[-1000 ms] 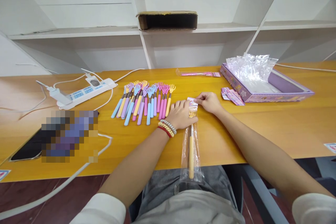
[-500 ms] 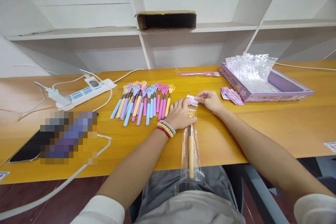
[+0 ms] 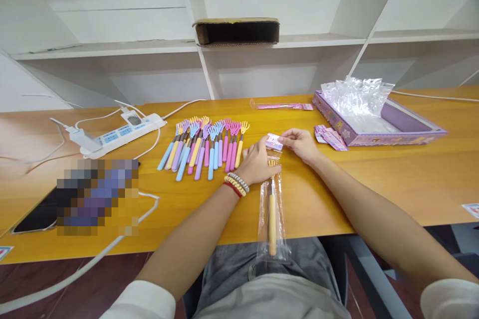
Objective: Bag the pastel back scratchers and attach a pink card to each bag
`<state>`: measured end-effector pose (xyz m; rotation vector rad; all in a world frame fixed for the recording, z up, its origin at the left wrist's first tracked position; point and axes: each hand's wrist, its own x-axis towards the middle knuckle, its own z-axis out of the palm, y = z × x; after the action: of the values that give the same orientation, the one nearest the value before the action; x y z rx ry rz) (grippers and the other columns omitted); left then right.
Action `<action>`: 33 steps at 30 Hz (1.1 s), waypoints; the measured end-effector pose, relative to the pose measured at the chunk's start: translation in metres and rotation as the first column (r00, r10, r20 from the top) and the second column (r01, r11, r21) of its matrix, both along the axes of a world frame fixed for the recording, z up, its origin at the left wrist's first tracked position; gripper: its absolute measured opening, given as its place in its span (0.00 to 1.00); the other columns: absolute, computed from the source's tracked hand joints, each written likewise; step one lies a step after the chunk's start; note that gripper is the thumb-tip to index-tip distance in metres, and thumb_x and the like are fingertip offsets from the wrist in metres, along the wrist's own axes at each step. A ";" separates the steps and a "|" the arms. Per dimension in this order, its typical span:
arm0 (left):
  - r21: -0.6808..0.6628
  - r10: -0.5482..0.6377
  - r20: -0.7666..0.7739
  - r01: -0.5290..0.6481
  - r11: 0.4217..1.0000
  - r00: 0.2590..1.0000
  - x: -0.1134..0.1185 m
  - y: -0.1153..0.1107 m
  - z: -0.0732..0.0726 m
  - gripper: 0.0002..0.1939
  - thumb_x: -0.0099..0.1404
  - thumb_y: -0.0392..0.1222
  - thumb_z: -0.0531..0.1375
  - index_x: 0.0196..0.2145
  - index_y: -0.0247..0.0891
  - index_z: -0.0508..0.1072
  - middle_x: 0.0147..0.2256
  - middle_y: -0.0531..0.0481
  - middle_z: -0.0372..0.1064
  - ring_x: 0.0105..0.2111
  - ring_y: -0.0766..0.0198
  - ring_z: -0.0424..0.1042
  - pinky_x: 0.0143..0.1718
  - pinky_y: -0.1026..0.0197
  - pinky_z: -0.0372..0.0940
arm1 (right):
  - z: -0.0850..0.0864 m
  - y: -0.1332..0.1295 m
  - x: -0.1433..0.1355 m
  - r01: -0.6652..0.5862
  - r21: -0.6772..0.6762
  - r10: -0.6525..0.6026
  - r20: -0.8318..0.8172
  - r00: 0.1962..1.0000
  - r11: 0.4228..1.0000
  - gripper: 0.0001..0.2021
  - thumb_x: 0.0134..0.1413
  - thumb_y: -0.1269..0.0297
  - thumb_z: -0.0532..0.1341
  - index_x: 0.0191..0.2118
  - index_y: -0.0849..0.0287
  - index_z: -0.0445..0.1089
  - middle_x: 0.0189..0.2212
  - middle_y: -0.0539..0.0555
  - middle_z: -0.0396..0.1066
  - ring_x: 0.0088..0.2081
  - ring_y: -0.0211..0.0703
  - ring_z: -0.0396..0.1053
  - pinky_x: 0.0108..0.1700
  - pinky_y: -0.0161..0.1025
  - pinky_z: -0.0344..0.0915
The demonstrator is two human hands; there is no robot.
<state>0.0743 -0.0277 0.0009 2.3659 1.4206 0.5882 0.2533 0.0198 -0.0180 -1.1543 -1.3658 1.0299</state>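
Yellow scratcher (image 3: 272, 224), axis front-to-back, claw (image 3: 272, 163) facing away

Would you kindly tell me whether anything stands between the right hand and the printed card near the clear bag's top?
Nothing visible does: the right hand touches the printed card at its right edge, with the left hand on the opposite side.

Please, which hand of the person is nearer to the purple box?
Right. The right hand is left of the purple box, with small printed cards between them; the left hand is farther left, at the bagged yellow scratcher.
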 end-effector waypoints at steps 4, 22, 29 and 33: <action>-0.040 0.047 0.135 -0.042 0.998 0.990 0.001 0.002 0.002 0.39 0.57 0.47 0.55 0.60 0.37 0.38 0.52 0.40 0.60 0.53 0.53 0.61 0.54 0.48 0.51 | 0.000 -0.001 0.000 0.005 0.011 -0.005 -0.036 0.999 1.000 0.17 0.31 0.54 0.70 0.26 0.61 0.69 0.20 0.49 0.69 0.21 0.33 0.62 0.24 0.33 0.59; -0.107 0.035 0.578 0.033 0.994 0.815 -0.001 0.022 -0.023 0.32 0.58 0.33 0.55 0.57 0.37 0.47 0.33 0.49 0.68 0.36 0.64 0.68 0.42 0.57 0.60 | 0.001 -0.003 -0.001 -0.049 0.059 0.055 -0.094 0.994 0.997 0.15 0.31 0.58 0.71 0.26 0.61 0.70 0.23 0.50 0.72 0.24 0.35 0.67 0.29 0.34 0.63; -0.144 0.045 0.585 0.050 0.988 0.810 0.000 0.019 -0.018 0.33 0.57 0.32 0.56 0.58 0.36 0.47 0.33 0.49 0.69 0.34 0.64 0.69 0.39 0.58 0.62 | 0.002 -0.003 -0.001 -0.005 0.131 0.005 0.001 1.000 0.991 0.16 0.33 0.56 0.70 0.26 0.61 0.70 0.21 0.50 0.70 0.23 0.35 0.65 0.28 0.34 0.61; -0.136 0.033 0.597 0.061 0.989 0.801 0.001 0.018 -0.015 0.33 0.58 0.33 0.56 0.58 0.35 0.47 0.32 0.49 0.70 0.32 0.64 0.69 0.38 0.59 0.62 | 0.004 -0.004 -0.001 0.009 0.145 -0.012 0.020 1.000 0.989 0.13 0.34 0.57 0.70 0.24 0.61 0.71 0.22 0.50 0.70 0.25 0.35 0.64 0.29 0.34 0.62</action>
<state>0.0748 -0.0097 -0.0137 1.8220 1.1011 1.0704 0.2518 0.0160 -0.0139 -1.0655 -1.4252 0.8985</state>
